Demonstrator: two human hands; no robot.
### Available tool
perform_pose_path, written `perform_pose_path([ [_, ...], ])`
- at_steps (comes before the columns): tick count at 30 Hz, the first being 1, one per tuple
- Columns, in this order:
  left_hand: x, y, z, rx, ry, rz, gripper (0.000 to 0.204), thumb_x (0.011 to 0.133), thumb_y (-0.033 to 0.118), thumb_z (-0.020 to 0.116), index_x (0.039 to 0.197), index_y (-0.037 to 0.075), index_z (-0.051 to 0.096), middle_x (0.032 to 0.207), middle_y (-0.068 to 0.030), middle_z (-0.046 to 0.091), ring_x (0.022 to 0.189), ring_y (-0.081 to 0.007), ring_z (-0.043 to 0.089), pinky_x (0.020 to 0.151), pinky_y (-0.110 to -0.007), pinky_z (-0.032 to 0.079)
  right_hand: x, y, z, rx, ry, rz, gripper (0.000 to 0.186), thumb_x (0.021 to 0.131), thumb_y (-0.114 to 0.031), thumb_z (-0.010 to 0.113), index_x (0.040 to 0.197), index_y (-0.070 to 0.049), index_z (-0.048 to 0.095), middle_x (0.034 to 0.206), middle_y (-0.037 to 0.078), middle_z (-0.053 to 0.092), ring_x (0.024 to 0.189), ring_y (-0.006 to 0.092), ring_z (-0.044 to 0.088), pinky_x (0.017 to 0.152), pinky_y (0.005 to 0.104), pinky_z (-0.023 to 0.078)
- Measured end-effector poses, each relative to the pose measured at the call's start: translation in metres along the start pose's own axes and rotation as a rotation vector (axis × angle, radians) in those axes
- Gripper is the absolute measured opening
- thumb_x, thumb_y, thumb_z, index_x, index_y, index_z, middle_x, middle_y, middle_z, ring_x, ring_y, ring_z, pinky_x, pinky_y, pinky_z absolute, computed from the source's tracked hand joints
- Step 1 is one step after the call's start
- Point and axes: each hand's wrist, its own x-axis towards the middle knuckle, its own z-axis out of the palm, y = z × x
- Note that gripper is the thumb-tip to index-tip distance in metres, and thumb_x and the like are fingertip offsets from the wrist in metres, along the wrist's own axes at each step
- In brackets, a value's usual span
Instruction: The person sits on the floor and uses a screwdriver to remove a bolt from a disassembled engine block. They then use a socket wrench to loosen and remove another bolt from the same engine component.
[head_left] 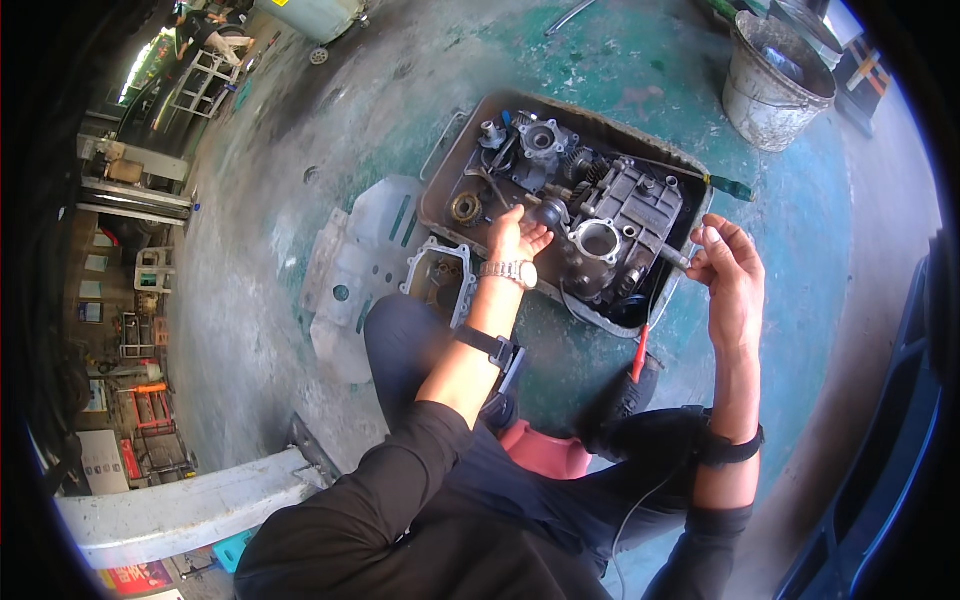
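Note:
A metal tray [690, 155] on the floor in front of me holds a grey gearbox casing [640, 200] with gears, a round flanged housing [543, 140] and a brass-coloured ring [466, 208]. My left hand [520, 237] is over the tray's near side, palm up and fingers apart, beside a dark rounded part [550, 212]. At the right rim my right hand [730, 262] has its fingers curled into a pinch. Its fingertips are close to the end of a metal shaft [675, 257]; whether they grip it or something small, I cannot tell.
A flat metal plate [350, 270] and an open grey cover [440, 275] lie left of the tray. A red-handled screwdriver [640, 355] leans at its near edge; a green handle [730, 187] sticks out right. A dirty bucket [770, 95] stands far right. Below me is a pink stool [548, 452].

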Motion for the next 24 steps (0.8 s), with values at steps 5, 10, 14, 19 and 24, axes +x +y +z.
perform_pose_path([
  [5, 0.007, -0.002, -0.013, 0.033, -0.028, -0.132, 0.031, 0.091, 0.032, 0.057, 0.09, 0.002, 0.051, 0.07, -0.0094, 0.057, 0.057, -0.0219, 0.059, 0.059, -0.043, 0.056, -0.001, 0.0, 0.001, -0.009, -0.013, 0.014, 0.035, 0.089, -0.019, 0.063, 0.115, 0.003, 0.058, 0.094, 0.005, 0.064, 0.071, 0.0073, 0.055, 0.069, 0.0238, 0.049],
  [10, -0.011, -0.012, -0.02, 0.49, -0.007, -0.022, 0.046, 0.092, 0.049, 0.052, 0.087, 0.003, 0.052, 0.061, -0.0078, 0.057, 0.047, -0.0203, 0.057, 0.045, -0.037, 0.053, -0.001, 0.0, -0.001, -0.02, -0.015, 0.011, 0.035, 0.089, -0.019, 0.062, 0.116, 0.003, 0.057, 0.095, 0.005, 0.063, 0.071, 0.0076, 0.055, 0.068, 0.0239, 0.049],
  [14, -0.03, -0.016, -0.019, 0.715, -0.096, 0.09, 0.06, 0.088, 0.064, 0.048, 0.089, 0.004, 0.052, 0.056, -0.0062, 0.056, 0.038, -0.0157, 0.053, 0.038, -0.03, 0.049, -0.001, 0.0, 0.001, -0.028, -0.028, 0.021, 0.035, 0.089, -0.019, 0.062, 0.117, 0.003, 0.057, 0.095, 0.005, 0.063, 0.072, 0.008, 0.055, 0.068, 0.0241, 0.049],
  [19, -0.029, -0.023, -0.026, 0.847, -0.204, -0.046, 0.056, 0.096, 0.055, 0.039, 0.086, 0.002, 0.056, 0.061, -0.0059, 0.057, 0.043, -0.0145, 0.053, 0.041, -0.027, 0.047, 0.0, 0.002, 0.009, -0.046, -0.048, 0.026, 0.036, 0.089, -0.02, 0.063, 0.116, 0.003, 0.057, 0.095, 0.005, 0.064, 0.073, 0.0084, 0.055, 0.07, 0.0245, 0.049],
  [24, -0.031, -0.056, -0.016, 0.633, -0.131, 0.14, 0.033, 0.096, 0.031, 0.045, 0.079, 0.004, 0.055, 0.058, -0.0032, 0.056, 0.038, -0.0119, 0.05, 0.035, -0.026, 0.045, 0.001, 0.003, 0.008, -0.067, -0.04, 0.026, 0.035, 0.089, -0.02, 0.062, 0.116, 0.003, 0.058, 0.095, 0.005, 0.064, 0.073, 0.0083, 0.055, 0.07, 0.0249, 0.049],
])
